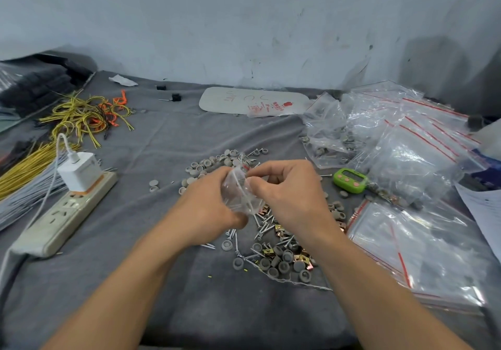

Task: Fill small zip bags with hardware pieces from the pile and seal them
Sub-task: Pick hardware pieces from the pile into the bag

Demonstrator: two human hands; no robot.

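A small clear zip bag (pixel 240 192) hangs between both hands above the middle of the grey cloth. My left hand (pixel 208 203) grips its left side and lower part. My right hand (pixel 284 189) pinches its top edge, near the red zip strip. Some pieces show faintly inside the bag. Under and around the hands lies the hardware pile (pixel 273 252): grey round caps, silver screws and brass clips. More grey caps (pixel 211 163) spread just beyond the hands.
A stack of empty zip bags (pixel 417 252) lies at the right, with filled bags (pixel 379 132) heaped behind it. A green timer (pixel 350 180) sits between them. A power strip with a white charger (pixel 65 205) and bundles of yellow wires (pixel 81 116) are at the left.
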